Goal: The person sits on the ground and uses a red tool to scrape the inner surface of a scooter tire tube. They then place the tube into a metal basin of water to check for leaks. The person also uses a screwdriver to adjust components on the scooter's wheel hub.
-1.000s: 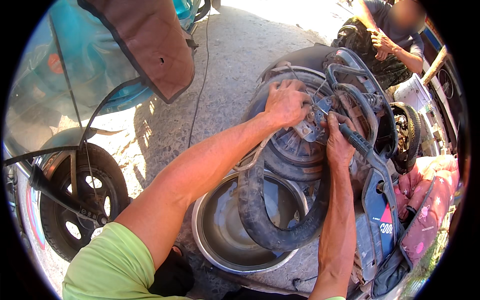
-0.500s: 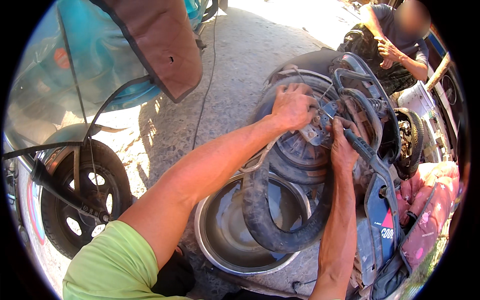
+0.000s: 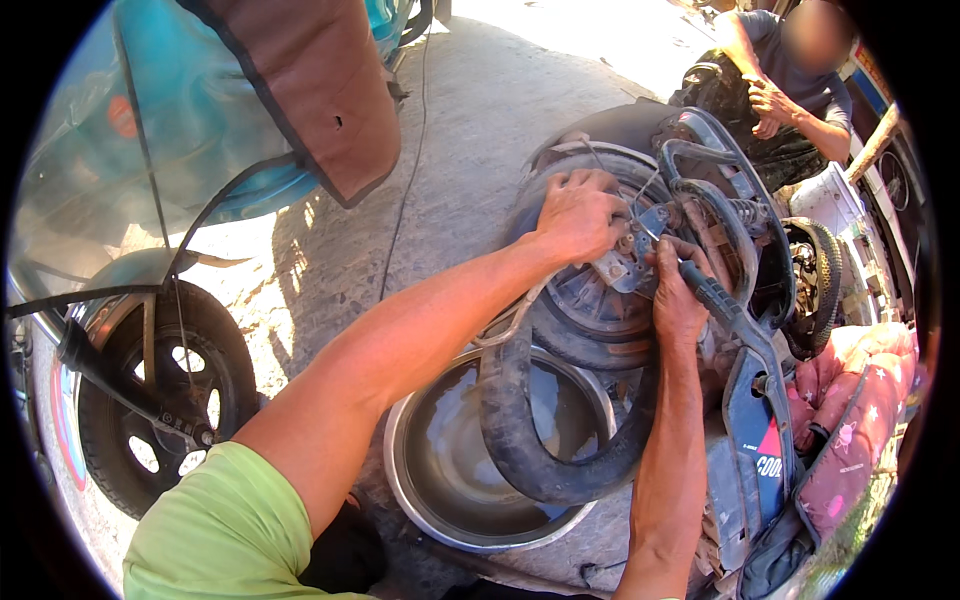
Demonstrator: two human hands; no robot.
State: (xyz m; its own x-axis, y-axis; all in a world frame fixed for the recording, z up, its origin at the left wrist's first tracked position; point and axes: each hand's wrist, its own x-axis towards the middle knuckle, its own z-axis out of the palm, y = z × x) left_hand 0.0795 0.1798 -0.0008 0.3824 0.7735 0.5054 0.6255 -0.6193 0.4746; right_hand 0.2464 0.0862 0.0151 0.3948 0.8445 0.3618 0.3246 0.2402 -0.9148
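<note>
A scooter's rear wheel [image 3: 580, 315] lies tipped toward me, with a metal bracket [image 3: 628, 265] at its hub. My left hand [image 3: 583, 215] is at the bracket's left side, fingers curled; what they grip is hidden. Close on the right, my right hand [image 3: 682, 290] is closed, thumb near the bracket, with a thin shiny metal piece [image 3: 650, 236] showing at its fingertips. A black inner tube [image 3: 500, 400] hangs out of the wheel into a round metal basin [image 3: 397, 470] of murky water.
A black grab handle [image 3: 715, 292] and frame rails stand beside my right hand. A person [image 3: 775, 100] sits at the far right near a white bucket [image 3: 828, 200]. Pink padded cloth [image 3: 850, 430] lies at right. Another vehicle's wheel [image 3: 165, 395] and brown cover [image 3: 320, 90] are at left.
The whole view has shifted slightly, moving the scene a little to the left. Both hands stay at the hub bracket, with only slight movement in the right hand's fingers.
</note>
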